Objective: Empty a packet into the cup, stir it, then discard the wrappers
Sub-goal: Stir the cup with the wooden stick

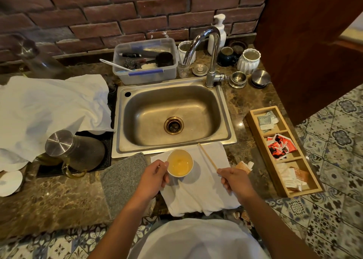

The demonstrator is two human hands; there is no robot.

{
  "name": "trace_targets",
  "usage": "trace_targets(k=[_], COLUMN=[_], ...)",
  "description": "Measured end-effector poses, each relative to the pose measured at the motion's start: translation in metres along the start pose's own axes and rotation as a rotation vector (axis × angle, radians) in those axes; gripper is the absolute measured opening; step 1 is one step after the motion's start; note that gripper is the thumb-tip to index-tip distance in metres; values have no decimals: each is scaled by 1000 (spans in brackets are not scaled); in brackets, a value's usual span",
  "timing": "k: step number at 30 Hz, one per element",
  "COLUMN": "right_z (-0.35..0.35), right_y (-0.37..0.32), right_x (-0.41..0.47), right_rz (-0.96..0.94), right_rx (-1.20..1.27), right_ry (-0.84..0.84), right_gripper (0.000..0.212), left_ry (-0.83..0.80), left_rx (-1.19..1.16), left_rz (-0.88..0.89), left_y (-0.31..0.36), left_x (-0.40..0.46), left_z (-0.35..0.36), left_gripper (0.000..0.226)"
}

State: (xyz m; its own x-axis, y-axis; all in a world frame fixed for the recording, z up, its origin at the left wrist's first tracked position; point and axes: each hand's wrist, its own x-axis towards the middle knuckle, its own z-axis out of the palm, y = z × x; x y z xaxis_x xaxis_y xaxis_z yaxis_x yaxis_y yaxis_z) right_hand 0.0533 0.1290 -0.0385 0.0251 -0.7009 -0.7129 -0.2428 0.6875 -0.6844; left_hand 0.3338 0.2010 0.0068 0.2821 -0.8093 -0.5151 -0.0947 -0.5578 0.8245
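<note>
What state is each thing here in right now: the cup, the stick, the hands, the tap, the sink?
Cup: upright on the white cloth, holding yellowish liquid.
Stir stick: out of the cup, lifted at a slant.
Left hand: grips the cup's side.
Right hand: pinches the stick's lower end.
Tap: no water running.
Sink: no standing water visible.
Wooden organiser: open-topped, packets in all three compartments.

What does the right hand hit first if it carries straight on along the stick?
Likely the sink rim. The right hand holds the stick pointing up-left over the white cloth, right of the cup. Height is unclear, so it may pass over the rim.
</note>
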Motion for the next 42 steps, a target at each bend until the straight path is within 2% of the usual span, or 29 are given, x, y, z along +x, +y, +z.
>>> trace_targets(k=[6,13,17,27,33,35,38,42], right_z=[2,0,2,3,-5,-9,-15,-29], right_y=[5,14,20,25,27,26,22,12], right_x=[2,3,3,8,9,11,13,15], right_rz=[53,14,-8,59,22,-11,-53,-102], right_rx=[-33,-383,-496,-532,-523,-495,-451,-432], right_ry=[62,79,66,80,92,106,115,153], right_gripper=[21,30,35,43,43,42,41,39], left_ry=[7,22,24,27,150,221,383,338], left_rx=[-10,8,11,93,297,417,645,689], left_rz=[-10,-3,-10,26,77,122,305,498], left_y=[1,3,3,2,8,13,27,57], left_x=[-2,-4,-4,-2,-4,-6,-5,9], left_z=[1,2,2,-2,-6,-4,-1,16], left_gripper=[37,39,37,38,31,27,24,25])
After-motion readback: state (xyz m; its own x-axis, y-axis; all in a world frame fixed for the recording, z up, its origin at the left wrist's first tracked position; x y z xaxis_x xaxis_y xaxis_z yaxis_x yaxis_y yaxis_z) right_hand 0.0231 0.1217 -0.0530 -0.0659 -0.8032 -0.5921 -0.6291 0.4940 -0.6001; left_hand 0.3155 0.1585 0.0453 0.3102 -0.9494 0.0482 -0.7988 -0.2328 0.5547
